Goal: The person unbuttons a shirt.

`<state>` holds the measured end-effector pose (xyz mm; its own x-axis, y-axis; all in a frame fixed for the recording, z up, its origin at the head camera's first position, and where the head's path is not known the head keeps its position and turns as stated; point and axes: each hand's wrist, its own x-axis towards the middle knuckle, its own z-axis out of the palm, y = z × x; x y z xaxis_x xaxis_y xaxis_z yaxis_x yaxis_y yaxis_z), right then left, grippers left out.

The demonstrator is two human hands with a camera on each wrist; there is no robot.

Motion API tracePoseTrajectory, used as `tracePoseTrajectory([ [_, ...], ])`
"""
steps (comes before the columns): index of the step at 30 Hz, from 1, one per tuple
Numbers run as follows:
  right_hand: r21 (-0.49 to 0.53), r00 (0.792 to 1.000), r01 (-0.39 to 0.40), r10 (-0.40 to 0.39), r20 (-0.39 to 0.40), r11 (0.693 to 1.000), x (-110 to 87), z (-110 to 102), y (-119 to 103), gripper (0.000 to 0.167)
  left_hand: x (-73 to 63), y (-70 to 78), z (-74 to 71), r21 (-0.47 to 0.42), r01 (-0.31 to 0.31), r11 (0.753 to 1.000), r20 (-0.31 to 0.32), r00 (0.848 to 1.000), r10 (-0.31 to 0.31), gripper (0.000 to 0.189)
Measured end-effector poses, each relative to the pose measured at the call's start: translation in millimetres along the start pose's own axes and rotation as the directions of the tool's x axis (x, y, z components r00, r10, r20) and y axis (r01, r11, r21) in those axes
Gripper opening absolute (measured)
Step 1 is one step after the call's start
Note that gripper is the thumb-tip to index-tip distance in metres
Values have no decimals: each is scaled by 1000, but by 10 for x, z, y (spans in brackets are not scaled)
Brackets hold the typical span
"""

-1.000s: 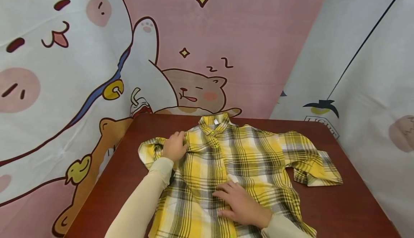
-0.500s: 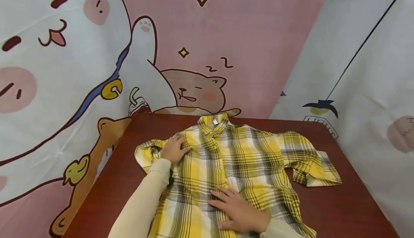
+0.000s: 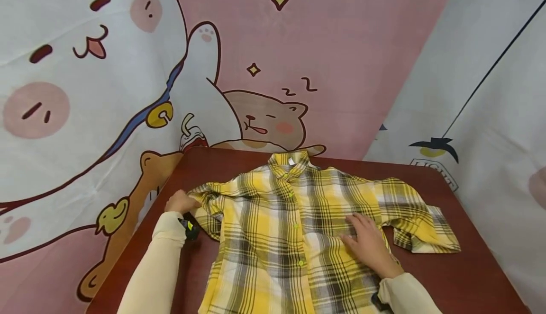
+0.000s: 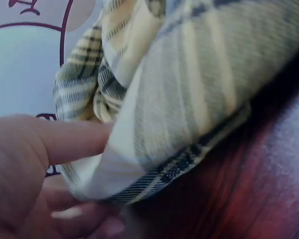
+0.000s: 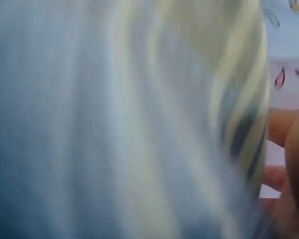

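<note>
A yellow, white and black plaid short-sleeved shirt (image 3: 260,224) lies front up, its collar (image 3: 291,163) toward the table's far edge. My left hand (image 3: 181,201) pinches the end of the bunched left-hand sleeve (image 3: 210,205). In the left wrist view, the thumb lies on one side of the sleeve fabric (image 4: 169,94) and the fingers on the other. With its fingers extended, my right hand (image 3: 368,243) rests on the shirt front, right of the button line. Blurred fabric (image 5: 139,124) fills most of the right wrist view and hides part of that hand.
The shirt lies on a dark red wooden table (image 3: 435,281). Behind it hangs a pink and white cloth backdrop (image 3: 350,67) with cartoon animals. The other sleeve (image 3: 420,214) spreads out to the right, bent at its end.
My left hand has moved left from the shirt's shoulder to the sleeve end and taken hold of it. My right hand has slid right and upward across the shirt front.
</note>
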<state>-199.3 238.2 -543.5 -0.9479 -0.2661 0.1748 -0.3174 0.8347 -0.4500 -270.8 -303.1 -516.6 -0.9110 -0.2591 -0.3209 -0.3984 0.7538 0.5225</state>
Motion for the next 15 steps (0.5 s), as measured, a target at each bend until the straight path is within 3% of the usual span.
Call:
tracePoseTrajectory([
  [4, 6, 989, -114, 113, 91, 993, -36, -13, 172, 62, 9, -45, -44, -33, -54, 998, 46, 997, 56, 48],
  [7, -22, 987, -117, 119, 111, 993, -59, 14, 223, 63, -16, 67, -151, 24, -119, 993, -6, 993, 119, 28],
  [9, -34, 989, -109, 112, 100, 993, -66, 24, 236, 62, -28, 197, -242, 31, -180, 983, -58, 982, 182, 25],
  [12, -40, 991, -102, 105, 82, 994, -71, 16, 241, 61, -61, 452, -408, -68, -322, 944, -121, 942, 313, 36],
  [13, -40, 992, -99, 102, 80, 994, -71, 13, 240, 60, -78, 527, -466, -125, -372, 920, -136, 925, 356, 40],
  [15, -45, 991, -96, 100, 84, 994, -75, 8, 243, 60, -135, 662, -579, -258, -474, 842, -162, 880, 446, 39],
])
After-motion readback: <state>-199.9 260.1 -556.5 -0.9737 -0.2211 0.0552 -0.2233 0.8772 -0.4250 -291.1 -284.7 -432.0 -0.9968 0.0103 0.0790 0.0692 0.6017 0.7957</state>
